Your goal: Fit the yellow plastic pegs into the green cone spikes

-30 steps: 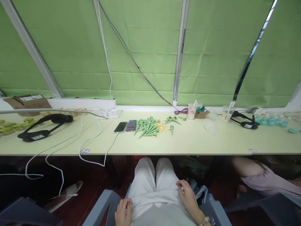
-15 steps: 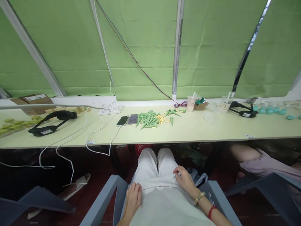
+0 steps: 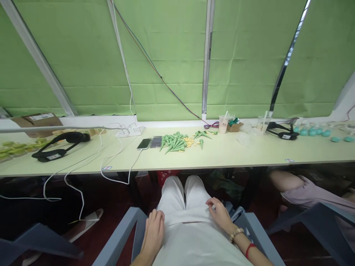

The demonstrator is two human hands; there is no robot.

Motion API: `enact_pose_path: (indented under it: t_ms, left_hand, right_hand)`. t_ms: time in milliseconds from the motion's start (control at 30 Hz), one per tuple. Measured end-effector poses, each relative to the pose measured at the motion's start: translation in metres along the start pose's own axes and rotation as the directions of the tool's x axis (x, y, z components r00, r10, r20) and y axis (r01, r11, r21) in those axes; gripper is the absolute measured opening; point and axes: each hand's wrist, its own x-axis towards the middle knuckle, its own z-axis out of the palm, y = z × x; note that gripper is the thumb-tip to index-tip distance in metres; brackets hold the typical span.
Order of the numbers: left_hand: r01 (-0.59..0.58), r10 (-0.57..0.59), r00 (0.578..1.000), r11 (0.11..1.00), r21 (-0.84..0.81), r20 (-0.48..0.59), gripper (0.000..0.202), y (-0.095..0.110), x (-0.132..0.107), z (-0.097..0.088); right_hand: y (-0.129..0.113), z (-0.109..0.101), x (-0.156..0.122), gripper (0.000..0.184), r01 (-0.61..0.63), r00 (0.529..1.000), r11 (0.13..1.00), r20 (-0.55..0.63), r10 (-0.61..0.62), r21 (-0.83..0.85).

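"While both forearms reach forward from the body, where do the hands end up?"

"In the lap. The right arm wears a red band [image 3: 250, 249] and a bead bracelet [image 3: 236, 234]; it slants inward, and the right hand [image 3: 218, 212] rests over the right thigh of the white trousers [image 3: 172, 197]."

"Its fingers?"

"Loosely bent. I can't tell whether the tips pinch the cloth."

"And the left hand [image 3: 154, 224]?"

"Beside the shirt [image 3: 191, 244], on the side of the chair's [image 3: 119, 234] left armrest. Its fingers lie side by side, relaxed and slightly curled, pointing toward the knees."

"Are they near the table [image 3: 222, 155]?"

"Both are below its near edge, well apart from it."

"Where are the green cones [image 3: 174, 142]?"

"Piled on the table between the near and far edges, ahead of the knees. Yellow bits [image 3: 190, 142] lie at the pile's right side. A lone cone [image 3: 201, 143] lies just right of those, tip toward the near edge; a few others lie behind it."

"Left of the pile?"

"A blurred patch [image 3: 155, 142], then a phone [image 3: 143, 144], its white cable [image 3: 135, 162] dropping past the near edge."

"Farthest back?"

"A cup [image 3: 223, 125] and a small brown box [image 3: 234, 128] near the far edge, right of the pile, with a green blind [image 3: 166, 48] behind."
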Motion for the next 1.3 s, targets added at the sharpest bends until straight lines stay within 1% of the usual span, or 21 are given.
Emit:
enact_pose_path:
  t_ms: [67,167,267,333,400,467,500,533,567,600,633,667,700,733,767,800,867,967,1067,1167,1300]
  left_hand:
    - [0.032,-0.042,0.995,0.993,-0.110,-0.091,0.024,0.010,0.013,-0.017]
    - [0.077,-0.158,0.952,0.952,-0.297,-0.262,0.020,0.019,0.029,-0.039]
    - [0.048,-0.185,0.938,0.907,-0.418,-0.294,0.022,0.022,0.034,-0.057]
    - [-0.010,-0.134,0.952,0.884,-0.468,-0.274,0.024,0.022,0.035,-0.064]
    - [-0.032,-0.089,0.975,0.849,-0.528,-0.202,0.025,0.022,0.036,-0.068]
    - [0.047,-0.135,0.986,0.784,-0.619,-0.096,0.027,0.020,0.040,-0.068]
    - [0.138,-0.210,0.977,0.718,-0.682,-0.023,0.027,0.018,0.042,-0.067]
    - [0.256,-0.310,0.948,0.613,-0.748,0.071,0.027,0.016,0.044,-0.065]
    - [0.391,-0.413,0.889,0.455,-0.800,0.199,0.026,0.012,0.046,-0.063]
    - [0.520,-0.487,0.796,0.248,-0.817,0.359,0.027,0.008,0.047,-0.061]
    - [0.617,-0.504,0.689,0.028,-0.787,0.522,0.027,0.004,0.049,-0.058]
    - [0.675,-0.471,0.589,-0.161,-0.720,0.657,0.027,0.000,0.049,-0.057]
    - [0.698,-0.419,0.512,-0.306,-0.648,0.750,0.024,-0.004,0.049,-0.055]
    - [0.696,-0.371,0.466,-0.407,-0.592,0.803,0.022,-0.008,0.049,-0.054]
    - [0.679,-0.334,0.447,-0.477,-0.558,0.830,0.019,-0.011,0.049,-0.054]
    - [0.651,-0.313,0.448,-0.528,-0.546,0.837,0.017,-0.012,0.048,-0.054]
    - [0.581,-0.289,0.487,-0.597,-0.553,0.824,0.017,-0.013,0.048,-0.055]
    - [0.478,-0.245,0.596,-0.658,-0.582,0.765,0.017,-0.011,0.049,-0.058]
    - [0.405,-0.214,0.694,-0.674,-0.618,0.688,0.018,-0.012,0.053,-0.062]
    - [0.353,-0.217,0.747,-0.672,-0.651,0.629,0.018,-0.016,0.058,-0.063]
    - [0.373,-0.158,0.777,-0.664,-0.648,0.610,0.022,-0.018,0.060,-0.060]
  right_hand:
    - [0.010,-0.006,0.004,0.022,-0.017,0.997,1.000,-0.077,0.019,0.024]
    - [0.021,-0.012,0.008,0.021,-0.068,0.980,0.990,-0.176,0.090,0.126]
    - [0.021,-0.014,0.010,0.020,-0.101,0.953,0.957,-0.248,0.172,0.273]
    - [0.015,-0.015,0.010,0.020,-0.149,0.944,0.914,-0.222,0.245,0.377]
    - [0.009,-0.015,0.011,0.021,-0.230,0.935,0.831,-0.123,0.334,0.507]
    - [0.004,-0.017,0.012,0.023,-0.315,0.912,0.679,0.013,0.410,0.663]
    - [0.003,-0.019,0.013,0.024,-0.356,0.891,0.562,0.090,0.445,0.746]
    - [0.002,-0.022,0.015,0.025,-0.390,0.865,0.416,0.172,0.471,0.821]
    - [0.002,-0.025,0.016,0.025,-0.413,0.834,0.244,0.257,0.488,0.877]
    - [0.003,-0.029,0.017,0.024,-0.417,0.807,0.069,0.334,0.487,0.906]
    - [0.004,-0.033,0.018,0.021,-0.395,0.794,-0.084,0.386,0.470,0.915]
    - [0.005,-0.037,0.019,0.017,-0.351,0.791,-0.201,0.405,0.459,0.914]
    - [0.007,-0.041,0.019,0.013,-0.305,0.795,-0.289,0.410,0.448,0.907]
    - [0.009,-0.044,0.018,0.010,-0.260,0.802,-0.357,0.406,0.437,0.897]
    - [0.011,-0.047,0.017,0.010,-0.220,0.814,-0.409,0.398,0.424,0.885]
    - [0.012,-0.048,0.016,0.012,-0.196,0.829,-0.442,0.388,0.403,0.876]
    - [0.015,-0.048,0.013,0.017,-0.186,0.860,-0.479,0.378,0.342,0.858]
    - [0.014,-0.043,0.011,0.021,-0.239,0.884,-0.538,0.410,0.223,0.809]
    - [0.009,-0.040,0.011,0.024,-0.321,0.876,-0.568,0.465,0.126,0.758]
    - [0.000,-0.042,0.011,0.029,-0.374,0.884,-0.442,0.458,0.097,0.815]
    - [-0.014,-0.049,0.008,0.046,-0.380,0.896,-0.115,0.397,0.201,0.918]
